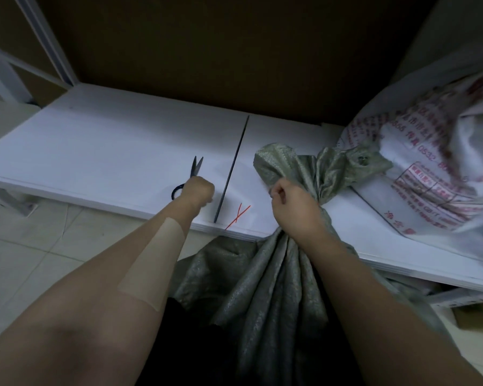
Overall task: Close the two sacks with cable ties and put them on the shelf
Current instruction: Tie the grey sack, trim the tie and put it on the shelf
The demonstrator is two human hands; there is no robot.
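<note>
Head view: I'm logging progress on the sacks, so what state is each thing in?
green sack: neck bunched in the right hand, no tie seen, top resting on the shelf.
white sack: lying on the shelf, closure not visible.
scissors: on the shelf, blades slightly apart, handle gripped by the left hand.
red cable ties: loose, crossed at the shelf's front edge.
</note>
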